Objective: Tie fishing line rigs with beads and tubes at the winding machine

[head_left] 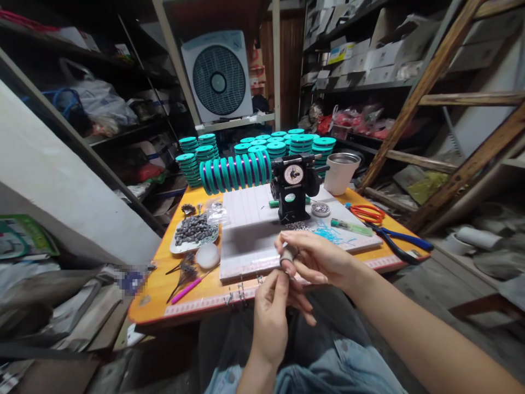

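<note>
My left hand [271, 312] and my right hand [324, 256] meet above the front edge of the table. Thumb and index finger of the left hand are pinched against the fingertips of the right, and anything between them is too small to make out. A pale grey, dark-edged band [289, 253] sits at the right fingers. Just behind stands a black hand-crank winding machine [292, 189] with a round dial. From its left side extends a row of teal spools [235, 172] wound with dark purple wire. Small metal beads [298, 225] and blue-green offcuts [328, 234] lie near its base.
A dish of grey pellets [196, 230], a round white lid [208, 256] and a pink-handled tool [186, 291] lie left. Blue-and-black pliers [400, 241], orange cord [367, 214] and a white cup [341, 174] are right. Stacked teal spools [302, 141] stand behind.
</note>
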